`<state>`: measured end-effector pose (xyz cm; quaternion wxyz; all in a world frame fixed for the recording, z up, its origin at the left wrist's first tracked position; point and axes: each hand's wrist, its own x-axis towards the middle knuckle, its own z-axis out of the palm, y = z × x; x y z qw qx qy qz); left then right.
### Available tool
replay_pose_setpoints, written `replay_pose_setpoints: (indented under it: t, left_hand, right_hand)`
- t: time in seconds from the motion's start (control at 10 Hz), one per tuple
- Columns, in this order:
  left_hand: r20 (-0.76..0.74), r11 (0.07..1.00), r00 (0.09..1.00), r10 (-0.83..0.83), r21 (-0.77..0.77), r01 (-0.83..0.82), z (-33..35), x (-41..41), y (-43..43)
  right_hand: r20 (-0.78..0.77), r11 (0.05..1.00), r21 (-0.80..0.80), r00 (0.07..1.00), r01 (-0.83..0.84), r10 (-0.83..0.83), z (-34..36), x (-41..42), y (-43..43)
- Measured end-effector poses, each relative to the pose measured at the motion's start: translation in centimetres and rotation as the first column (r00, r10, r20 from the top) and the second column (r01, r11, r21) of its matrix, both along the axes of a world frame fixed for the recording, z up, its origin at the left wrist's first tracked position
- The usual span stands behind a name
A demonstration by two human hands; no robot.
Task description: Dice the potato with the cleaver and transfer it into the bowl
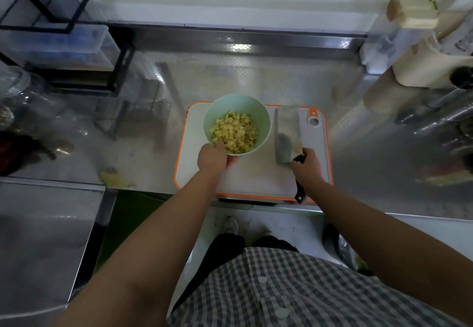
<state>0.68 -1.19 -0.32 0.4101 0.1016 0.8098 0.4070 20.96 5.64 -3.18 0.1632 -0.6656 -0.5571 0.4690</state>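
1. My left grip [212, 157] pinches the bowl [231, 104] by its near rim.
2. Diced potato [234, 132]: in the bowl, just ahead of that grip.
3. My right grip [305, 166] clasps the cleaver [286, 132], blade ahead over the board [256, 175].
Status: dicing and transfer seemingly done; bits remain on the blade.

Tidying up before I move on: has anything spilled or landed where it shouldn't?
A pale yellow clump lies on the counter left of the cutting board, probably potato scraps. A few bits cling to the cleaver. The diced potato sits inside the bowl.
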Motion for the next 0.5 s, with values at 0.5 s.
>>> replay_pose_setpoints:
  t: [0.5]
  left_hand:
    - [-0.091, 0.981, 0.981, -0.170, -0.113, 0.159, 1.1, -0.2, -0.7]
  right_hand:
    - [0.308, 0.970, 0.006, 0.923, -0.242, 0.229, 0.4, 0.2, 0.0]
